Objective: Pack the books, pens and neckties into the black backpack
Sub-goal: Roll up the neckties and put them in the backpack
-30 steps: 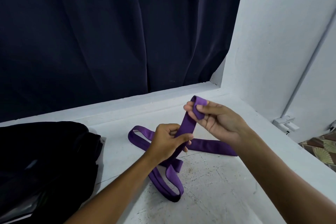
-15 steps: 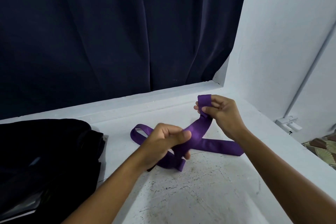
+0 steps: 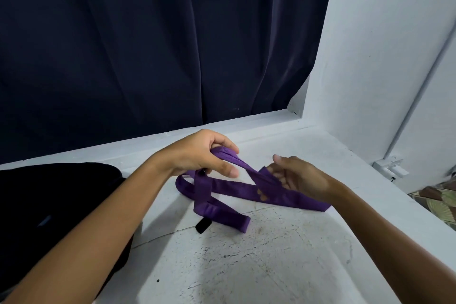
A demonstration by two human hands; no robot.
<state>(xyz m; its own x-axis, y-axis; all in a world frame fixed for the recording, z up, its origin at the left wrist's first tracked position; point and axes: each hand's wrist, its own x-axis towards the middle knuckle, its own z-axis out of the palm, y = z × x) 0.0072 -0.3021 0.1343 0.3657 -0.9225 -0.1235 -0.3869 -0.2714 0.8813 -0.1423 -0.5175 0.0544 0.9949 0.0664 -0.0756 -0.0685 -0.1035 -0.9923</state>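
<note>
The purple necktie (image 3: 232, 186), a flat ribbed woven band, lies looped and crossed on the white ledge (image 3: 246, 266). The left hand (image 3: 197, 155) pinches a raised fold of it between thumb and fingers, closed on the cloth. From that pinch the band runs right and down to the right hand (image 3: 293, 177), whose fingers are loosely spread with the tie draped over them; whether they grip it is unclear. Below the left hand's pinch a strand hangs to a folded end on the rough, cracked surface. Left of the grip sits the black backpack (image 3: 49, 205), soft and slumped. Behind hangs a dark pleated curtain (image 3: 148, 44).
</note>
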